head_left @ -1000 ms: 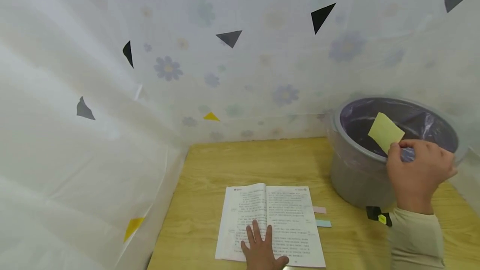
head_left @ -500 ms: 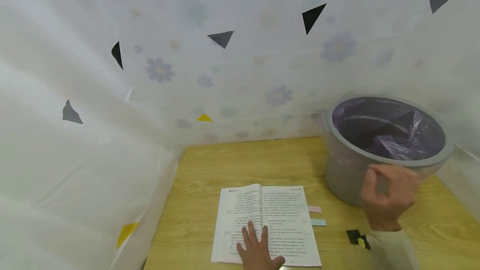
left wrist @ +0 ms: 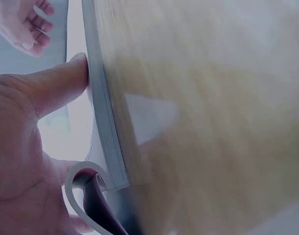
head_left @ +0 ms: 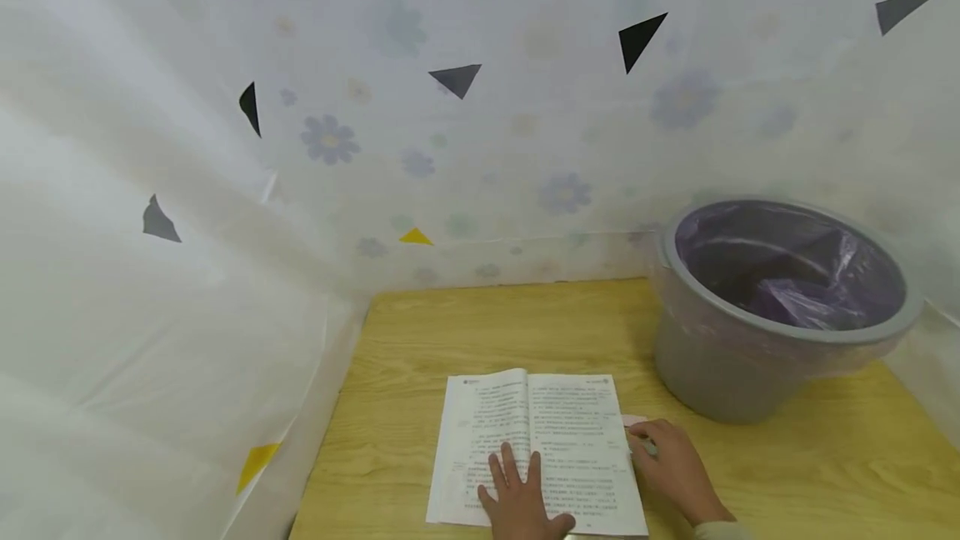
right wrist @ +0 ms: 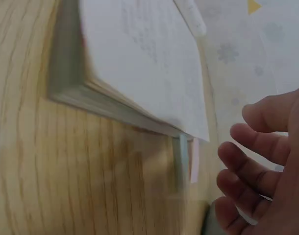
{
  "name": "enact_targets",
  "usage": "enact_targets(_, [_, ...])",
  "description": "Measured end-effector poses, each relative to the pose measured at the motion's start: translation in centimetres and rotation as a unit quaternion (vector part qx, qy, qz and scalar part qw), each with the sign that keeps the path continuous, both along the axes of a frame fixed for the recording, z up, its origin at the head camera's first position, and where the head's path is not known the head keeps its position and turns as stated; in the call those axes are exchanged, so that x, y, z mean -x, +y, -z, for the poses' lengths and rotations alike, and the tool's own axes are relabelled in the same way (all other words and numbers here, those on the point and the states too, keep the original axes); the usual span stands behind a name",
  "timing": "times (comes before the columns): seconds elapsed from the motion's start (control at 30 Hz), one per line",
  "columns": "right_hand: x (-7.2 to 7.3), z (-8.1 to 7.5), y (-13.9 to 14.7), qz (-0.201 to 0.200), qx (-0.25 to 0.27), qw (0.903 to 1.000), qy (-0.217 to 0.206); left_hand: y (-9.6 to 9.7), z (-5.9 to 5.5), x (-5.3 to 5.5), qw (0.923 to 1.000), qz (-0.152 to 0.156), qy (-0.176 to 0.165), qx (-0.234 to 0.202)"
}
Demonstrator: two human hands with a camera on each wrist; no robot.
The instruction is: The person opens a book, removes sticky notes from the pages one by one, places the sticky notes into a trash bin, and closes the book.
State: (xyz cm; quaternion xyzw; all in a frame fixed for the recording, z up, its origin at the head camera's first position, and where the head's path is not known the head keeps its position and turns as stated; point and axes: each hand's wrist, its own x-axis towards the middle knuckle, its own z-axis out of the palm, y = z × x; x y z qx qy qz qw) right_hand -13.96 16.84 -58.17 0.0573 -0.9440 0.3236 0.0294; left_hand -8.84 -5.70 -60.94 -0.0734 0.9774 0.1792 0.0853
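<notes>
An open book (head_left: 577, 407) with printed pages lies on the wooden table. My left hand (head_left: 521, 498) rests on its lower pages with fingers spread, and in the left wrist view the thumb (left wrist: 61, 81) lies at the book's edge. My right hand (head_left: 675, 469) is beside the book's right edge, at the page tabs. In the right wrist view its fingers (right wrist: 242, 181) are loosely bent, with a gap between thumb and forefinger. A pink tab (right wrist: 195, 159) and a light blue tab (right wrist: 184, 154) stick out from the pages; in the head view the hand mostly covers the blue one.
A large grey bucket (head_left: 720, 377) lined with a thin purple plastic bag (head_left: 806, 302) stands at the back right of the table (head_left: 450, 323). Pale flowered sheeting (head_left: 517, 148) with black, grey and yellow triangles closes off the back and left side.
My right hand held a yellow-green sticky note over the bucket, then drew back with no note visible. It has moved down and left to the book's tabs. The left hand stays put.
</notes>
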Motion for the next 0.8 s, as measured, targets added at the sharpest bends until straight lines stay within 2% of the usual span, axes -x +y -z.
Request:
enact_targets(0.1, [-0.4, 0.5, -0.5, 0.010, -0.020, 0.9997, -0.013, -0.1, -0.6, 0.0, 0.9998, 0.010, 0.007, -0.013])
enact_targets(0.23, [-0.4, 0.6, -1.5, 0.005, -0.032, 0.9994, -0.015, -0.1, -1.3, -0.2, 0.9999, 0.015, 0.005, 0.002])
enact_targets(0.3, [-0.4, 0.5, -1.9, 0.008, -0.023, 0.9996, -0.014, -0.2, -1.5, -0.3, 0.9998, 0.019, 0.003, 0.003])
enact_targets(0.43, [0.3, 0.8, -1.4, 0.055, 0.041, 0.9976, -0.015, 0.1, -1.7, 1.1, 0.9994, 0.034, 0.004, -0.004])
enact_targets(0.53, [0.2, 1.3, -0.6, 0.107, 0.100, 0.9889, -0.026, -0.1, -1.8, 2.1, 0.9992, 0.038, 0.008, -0.013])
enact_targets(0.6, [-0.1, 1.8, 0.2, 0.128, 0.119, 0.9836, -0.045, -0.4, -1.6, 2.8, 0.9991, 0.037, 0.012, -0.015])
enact_targets(0.7, [-0.8, 2.7, 1.6, 0.124, 0.127, 0.9804, -0.086, -0.9, -1.4, 3.6, 0.9992, 0.034, 0.012, -0.018])
enact_targets(0.8, [-0.7, 2.9, 2.1, 0.082, 0.142, 0.9790, -0.121, -1.6, -1.6, 4.4, 0.9994, 0.027, 0.006, -0.019])
